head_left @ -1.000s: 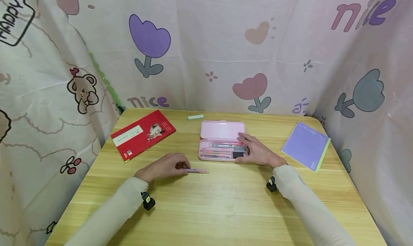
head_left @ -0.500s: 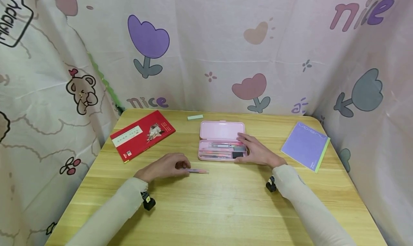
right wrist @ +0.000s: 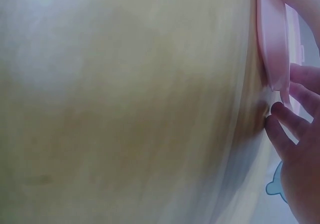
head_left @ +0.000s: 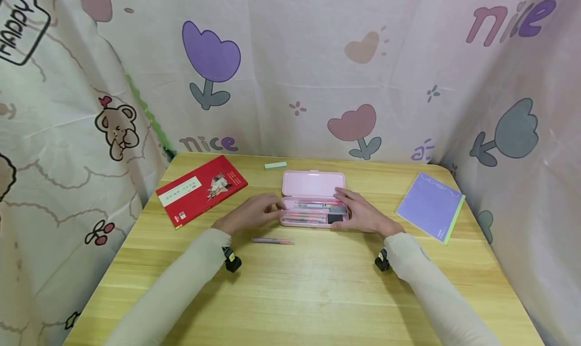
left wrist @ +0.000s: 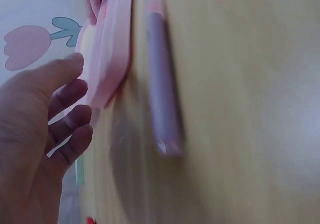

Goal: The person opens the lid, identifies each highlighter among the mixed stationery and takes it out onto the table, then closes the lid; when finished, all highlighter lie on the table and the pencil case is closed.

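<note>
A pink pencil case (head_left: 313,182) lies on the table with its lid folded back. Several pens (head_left: 304,217) and a dark block (head_left: 335,218) sit in its tray. My left hand (head_left: 251,212) is at the case's left end, fingers loosely bent with nothing between them; in the left wrist view, the hand (left wrist: 42,104) has its fingertips right beside the case wall (left wrist: 117,49). My right hand (head_left: 363,212) holds the case's right end, thumb at the front and fingers toward the hinge. A purple pen (head_left: 272,240) lies on the table in front of the case.
A red book (head_left: 201,189) lies at the left, a purple notebook (head_left: 430,206) at the right. A small pale green strip (head_left: 275,165) lies near the back edge of the wooden table (head_left: 317,295). A printed curtain (head_left: 281,48) hangs behind it.
My left hand has let go of the purple pen, leaving it on the table, and has moved up and right to the pencil case's left end. The right hand has stayed put.
</note>
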A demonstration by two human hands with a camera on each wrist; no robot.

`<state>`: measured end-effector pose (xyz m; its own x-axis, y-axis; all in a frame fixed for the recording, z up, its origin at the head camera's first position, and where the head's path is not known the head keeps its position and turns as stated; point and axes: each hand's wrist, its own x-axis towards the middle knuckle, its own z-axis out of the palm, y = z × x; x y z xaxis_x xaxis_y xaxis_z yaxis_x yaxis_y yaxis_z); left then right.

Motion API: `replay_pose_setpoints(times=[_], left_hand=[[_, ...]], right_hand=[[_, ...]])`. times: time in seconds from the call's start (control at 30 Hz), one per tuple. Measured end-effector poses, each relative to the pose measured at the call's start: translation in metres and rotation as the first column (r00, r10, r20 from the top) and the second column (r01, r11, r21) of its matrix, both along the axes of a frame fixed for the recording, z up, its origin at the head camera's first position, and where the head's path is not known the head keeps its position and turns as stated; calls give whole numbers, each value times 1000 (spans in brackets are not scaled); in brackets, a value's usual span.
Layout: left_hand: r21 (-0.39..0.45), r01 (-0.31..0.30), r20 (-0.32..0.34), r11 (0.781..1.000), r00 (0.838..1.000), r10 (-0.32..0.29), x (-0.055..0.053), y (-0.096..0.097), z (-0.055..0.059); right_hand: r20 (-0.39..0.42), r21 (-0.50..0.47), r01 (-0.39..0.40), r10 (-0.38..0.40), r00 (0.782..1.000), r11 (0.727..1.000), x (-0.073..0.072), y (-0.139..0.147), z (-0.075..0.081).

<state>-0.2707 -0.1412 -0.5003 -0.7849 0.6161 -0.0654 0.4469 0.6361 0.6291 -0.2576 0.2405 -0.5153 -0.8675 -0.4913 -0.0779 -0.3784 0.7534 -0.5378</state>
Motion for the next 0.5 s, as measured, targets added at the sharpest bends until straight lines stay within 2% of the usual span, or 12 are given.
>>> replay_pose_setpoints(times=[0.1,0.23,0.5], left_hand=[[-30,7,-7,1000,1000,-7,-9,14,2],[-69,28,11,997,1000,-27,-16,27,5],[-86,36,92,996,995,-29,-24,36,3]], right_hand=[[-9,-2,-7,7,1000,1000,0,0,0],[-19,5,-12,13,1000,1000,0,0,0],[-11,5,-2,2,1000,1000,1,0,0]])
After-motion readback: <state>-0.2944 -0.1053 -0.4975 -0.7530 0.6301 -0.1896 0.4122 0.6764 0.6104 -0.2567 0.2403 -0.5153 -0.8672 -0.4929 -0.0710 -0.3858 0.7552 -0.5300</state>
